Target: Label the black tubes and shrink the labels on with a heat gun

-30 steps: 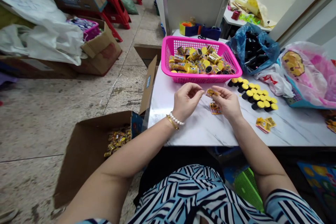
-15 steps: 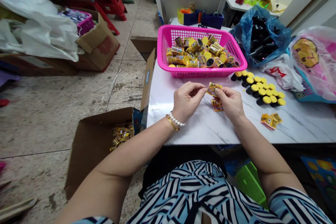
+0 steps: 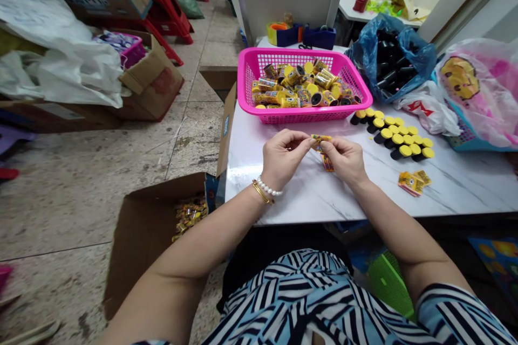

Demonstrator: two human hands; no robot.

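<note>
The left hand (image 3: pixel 283 159) and right hand (image 3: pixel 346 160) are positioned above the middle of the counter (image 3: pixel 465 188), directly in front of the person; each grip is narrow, with thumb and fingertips pinched on opposite sides of a small yellow packet (image 3: pixel 321 142); the packet is held between the hands, above the counter; a second yellow packet (image 3: pixel 327 163) is just below it, near the right hand; a pearl bracelet (image 3: pixel 267 187) and a gold bangle (image 3: pixel 262 192) encircle the left wrist.

A pink plastic basket (image 3: pixel 303 117) stands on the counter above the hands, filled with yellow-labelled tubes (image 3: pixel 299 89); rows of black tubes with yellow caps (image 3: pixel 400 140) stand upright to the right of the hands; a small pile of yellow packets (image 3: pixel 413 183) lies at right of the frame, below those rows; a blue plastic bag (image 3: pixel 408 51) holding black tubes (image 3: pixel 390 59) rests beyond the basket, at upper right; a pink plastic bag (image 3: pixel 481 91) lies at far right; on the floor at lower left, an open cardboard box (image 3: pixel 145 242) holds loose yellow packets (image 3: pixel 189 215).
</note>
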